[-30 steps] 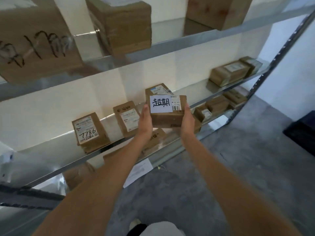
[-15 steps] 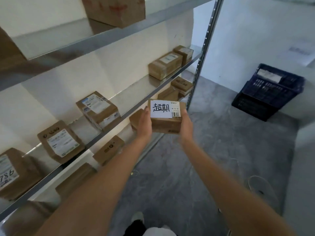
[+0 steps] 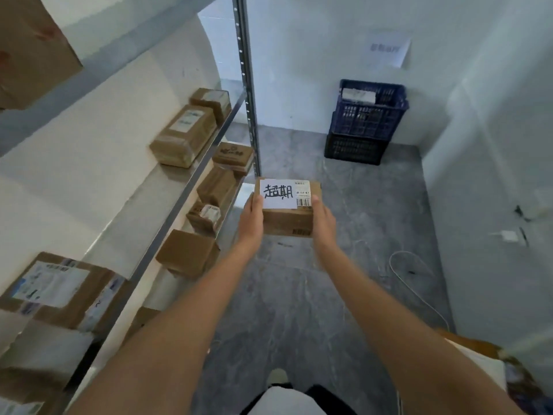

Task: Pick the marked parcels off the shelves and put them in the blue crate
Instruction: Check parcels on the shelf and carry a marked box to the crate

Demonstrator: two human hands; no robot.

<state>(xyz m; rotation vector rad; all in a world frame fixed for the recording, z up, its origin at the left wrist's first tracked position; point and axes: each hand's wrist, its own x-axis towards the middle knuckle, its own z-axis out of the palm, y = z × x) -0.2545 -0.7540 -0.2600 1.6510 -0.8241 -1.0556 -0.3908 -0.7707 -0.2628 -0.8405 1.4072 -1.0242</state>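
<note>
The room is lit softly and evenly, with a cool, slightly bluish cast on the white walls (image 3: 299,55). No single lamp can be made out. Shadows are faint: a dull one is seen under the shelf (image 3: 167,205) edge and a weak one on the grey floor (image 3: 344,235) beneath the held parcel (image 3: 288,217). A mild sheen is carried by the metal shelf surface. Strong wide-angle distortion is shown: the shelf upright (image 3: 247,85) is bowed and the forearms are stretched toward the lower corners. The boxes at the left edge and the paper notice (image 3: 386,49) on the far wall are blurred; its writing cannot be read.
</note>
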